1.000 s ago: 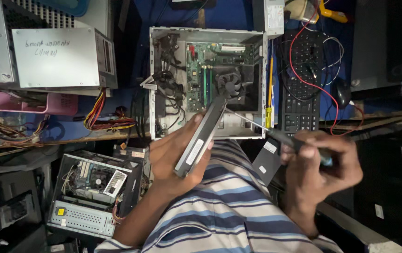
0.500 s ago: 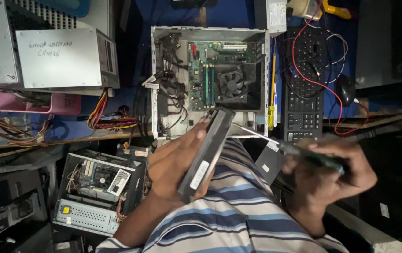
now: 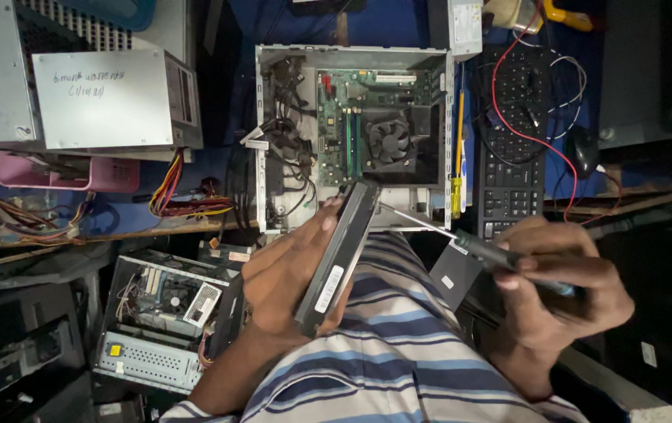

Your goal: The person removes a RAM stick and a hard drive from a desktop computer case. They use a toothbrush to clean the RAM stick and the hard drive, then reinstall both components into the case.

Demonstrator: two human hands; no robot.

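My left hand (image 3: 285,274) grips a dark hard drive (image 3: 340,254) on edge, its white label facing me, over my striped shirt. My right hand (image 3: 559,286) holds a screwdriver (image 3: 461,239) with a dark green handle, its thin shaft pointing left so the tip meets the drive's upper edge. Beyond both hands lies an open computer case (image 3: 351,133) with a green motherboard, a black fan and bundled cables inside.
A black keyboard (image 3: 512,157) with red and white wires over it lies right of the case, beside a yellow-handled screwdriver (image 3: 456,168) and a mouse (image 3: 584,150). Grey power supply boxes (image 3: 109,98) sit at upper left, another opened case (image 3: 160,313) at lower left.
The drive and both hands have shifted slightly right and down in view. The screwdriver tip has stayed against the drive's upper edge.
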